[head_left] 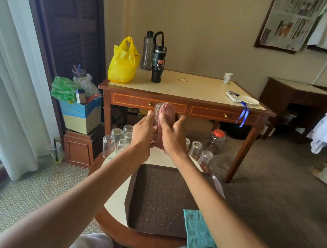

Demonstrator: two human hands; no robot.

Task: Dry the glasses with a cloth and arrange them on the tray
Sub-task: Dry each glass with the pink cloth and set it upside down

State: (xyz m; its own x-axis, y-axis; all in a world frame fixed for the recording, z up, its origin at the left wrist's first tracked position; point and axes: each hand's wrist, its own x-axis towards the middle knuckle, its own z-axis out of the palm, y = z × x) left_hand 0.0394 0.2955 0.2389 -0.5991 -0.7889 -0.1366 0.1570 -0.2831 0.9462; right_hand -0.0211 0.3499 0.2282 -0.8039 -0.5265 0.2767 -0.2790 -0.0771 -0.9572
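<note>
The round table (114, 202) bears the tray (160, 186), which holds no glass yet and is beaded with water drops. A teal cloth (196, 230) lies over its near right corner. Upturned glasses (118, 138) stand past the tray's far left corner, with others (200, 151) past the far right. Above that far rim both hands are raised around one glass (157, 112). The left hand (144, 131) grips its wall, and the right hand (172, 133) curls round the pink cloth (167, 112) stuffed inside (a tail hangs between the wrists). The glass's long axis is near upright, mouth apparently down. Drying looks under way. The tray lies below the glass and nearer the person, so setting it down means drawing back and lowering.
</note>
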